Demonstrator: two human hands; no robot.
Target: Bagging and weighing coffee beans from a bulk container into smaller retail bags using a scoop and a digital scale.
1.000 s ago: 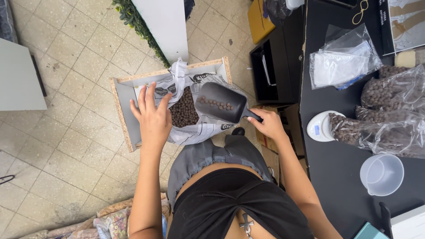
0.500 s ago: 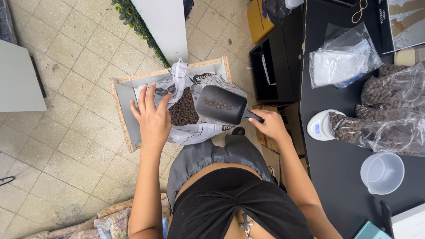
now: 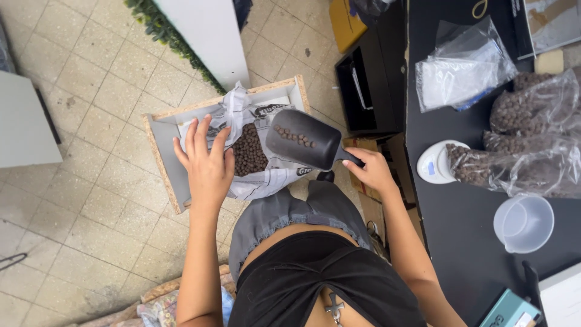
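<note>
Dark plastic scoop, holding a few brown pellets, hovers just right of the open white sack of pellets in its wooden crate; our right hand grips its handle, left-hand fingers spread on the sack's rim.

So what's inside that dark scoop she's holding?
A few brown pellets lie scattered inside the dark scoop, which the right hand holds by its handle over the open bag. The scoop's far wall hides whatever sits deepest.
</note>
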